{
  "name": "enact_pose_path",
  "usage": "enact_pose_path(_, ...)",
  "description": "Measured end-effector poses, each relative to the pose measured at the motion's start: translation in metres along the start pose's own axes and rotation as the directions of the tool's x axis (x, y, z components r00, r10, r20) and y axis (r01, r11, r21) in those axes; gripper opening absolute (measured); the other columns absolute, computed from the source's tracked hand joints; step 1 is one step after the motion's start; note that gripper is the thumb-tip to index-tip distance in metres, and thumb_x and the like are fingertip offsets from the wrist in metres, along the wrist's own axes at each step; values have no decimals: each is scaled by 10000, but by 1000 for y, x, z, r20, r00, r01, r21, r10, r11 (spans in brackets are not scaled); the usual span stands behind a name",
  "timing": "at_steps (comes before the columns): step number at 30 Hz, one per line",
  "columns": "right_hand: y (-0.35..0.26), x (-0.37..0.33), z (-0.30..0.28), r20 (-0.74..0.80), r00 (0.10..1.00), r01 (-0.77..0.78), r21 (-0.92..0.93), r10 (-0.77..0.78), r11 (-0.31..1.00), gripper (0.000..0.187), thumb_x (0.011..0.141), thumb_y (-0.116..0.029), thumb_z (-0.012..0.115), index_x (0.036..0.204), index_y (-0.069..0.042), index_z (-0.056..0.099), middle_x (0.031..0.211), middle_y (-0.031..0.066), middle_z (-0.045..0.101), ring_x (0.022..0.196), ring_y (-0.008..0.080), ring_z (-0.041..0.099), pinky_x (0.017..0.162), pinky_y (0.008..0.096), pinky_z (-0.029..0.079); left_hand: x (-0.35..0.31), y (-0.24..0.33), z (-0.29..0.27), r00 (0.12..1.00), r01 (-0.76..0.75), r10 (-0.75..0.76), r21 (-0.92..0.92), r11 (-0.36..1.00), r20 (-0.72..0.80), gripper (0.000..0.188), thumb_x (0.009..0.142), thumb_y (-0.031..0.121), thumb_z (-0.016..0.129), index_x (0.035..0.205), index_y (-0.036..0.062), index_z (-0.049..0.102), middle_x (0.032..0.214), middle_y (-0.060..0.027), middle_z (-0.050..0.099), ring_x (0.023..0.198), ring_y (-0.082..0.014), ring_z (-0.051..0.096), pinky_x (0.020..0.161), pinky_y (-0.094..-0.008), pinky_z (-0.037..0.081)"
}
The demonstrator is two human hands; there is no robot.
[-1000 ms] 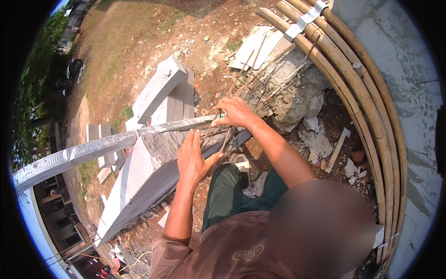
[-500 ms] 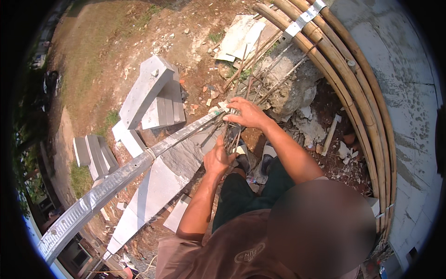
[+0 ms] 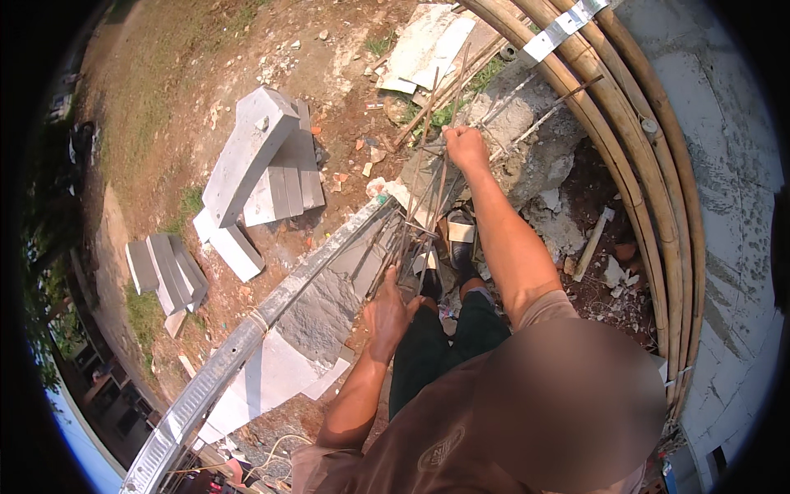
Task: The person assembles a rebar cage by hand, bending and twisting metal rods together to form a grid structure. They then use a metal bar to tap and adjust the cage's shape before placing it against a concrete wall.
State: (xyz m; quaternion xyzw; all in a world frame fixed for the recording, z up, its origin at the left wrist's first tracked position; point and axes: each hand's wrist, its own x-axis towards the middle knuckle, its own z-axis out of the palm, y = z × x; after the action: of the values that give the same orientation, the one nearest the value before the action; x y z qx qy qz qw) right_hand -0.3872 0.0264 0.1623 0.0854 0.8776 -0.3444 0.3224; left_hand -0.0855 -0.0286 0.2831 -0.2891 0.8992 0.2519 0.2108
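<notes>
A bundle of thin rusty steel rods, tied like a small rebar cage (image 3: 423,198), stands in front of my feet and leans away from me. My left hand (image 3: 387,317) is closed around its near end, low by my knees. Farther out, my right hand (image 3: 467,150) grips one of the upper rods with bent fingers. A long grey metal post (image 3: 288,288) runs from the lower left, its far end close beside the cage. Behind the cage sits a rough broken concrete lump (image 3: 527,156) with bars sticking out.
Several pale grey blocks (image 3: 247,156) lie stacked on the dirt to the left. Long bamboo poles (image 3: 634,148), banded with a metal strip (image 3: 568,31), curve along the right beside a grey concrete wall (image 3: 699,132). White broken boards (image 3: 428,45) and rubble lie farther off.
My right hand has moved away from me, farther along the rods, and its arm is straighter. My left hand has come slightly nearer to me. One foot has shifted forward.
</notes>
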Motion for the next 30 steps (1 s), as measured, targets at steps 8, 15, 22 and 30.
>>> enact_pose_path(8, 50, -42, -7, -140, 969, 237, 299, -203, 924, 390, 870, -357, 546, 705, -3, 562, 615, 136, 549, 583, 287, 501, 602, 402, 412, 0, -17, 17, 976, 134, -160, 171, 976, 148, 337, 851, 144, 509, 1173, 47, 521, 1051, -194, 622, 782, -372, 636, 686, -439, 504)
enact_pose_path(15, 62, -59, -30, -156, 978, 198, 446, -142, 873, 368, 903, -333, 543, 709, -21, 566, 572, -34, 400, 578, 74, 360, 516, 299, 315, 22, -19, 17, 996, -4, 21, 187, 982, -88, 79, 813, 79, 513, 889, 87, 534, 868, -150, 618, 839, -360, 612, 793, -514, 432)
enact_pose_path(22, 89, -67, -23, -283, 943, 269, 348, -173, 898, 426, 884, -349, 547, 640, -9, 470, 555, 109, 449, 545, 225, 431, 559, 395, 373, 17, -29, 13, 1000, 0, 6, 194, 981, -31, 101, 792, 74, 530, 893, 82, 535, 863, -146, 618, 819, -367, 606, 751, -472, 456)
enact_pose_path(30, 88, -58, -26, -256, 958, 201, 279, -129, 939, 416, 888, -320, 547, 641, 2, 454, 547, 111, 427, 542, 214, 400, 551, 403, 363, 15, -17, 9, 997, 57, -47, 203, 978, -53, 68, 807, 71, 510, 861, 77, 551, 832, -115, 595, 866, -317, 592, 769, -431, 439)
